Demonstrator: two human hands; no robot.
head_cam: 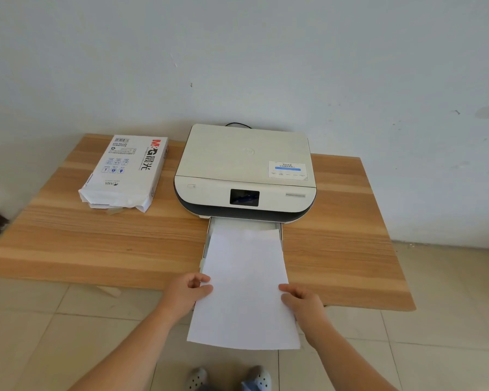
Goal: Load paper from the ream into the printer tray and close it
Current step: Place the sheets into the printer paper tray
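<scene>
A white printer (pixel 244 170) with a dark front band sits at the back middle of the wooden table (pixel 96 244). Its paper tray (pixel 209 235) is pulled out toward me. A stack of white paper (pixel 244 283) lies with its far end over the tray and its near end hanging past the table's front edge. My left hand (pixel 188 292) pinches the stack's left edge and my right hand (pixel 304 301) grips its right edge. The ream (pixel 127 170), a white wrapper torn open at its near end, lies left of the printer.
A black cable (pixel 237 124) runs out behind the printer against the white wall. Tiled floor (pixel 68 334) lies below the table's front edge, with my two grey shoes (pixel 229 378) on it.
</scene>
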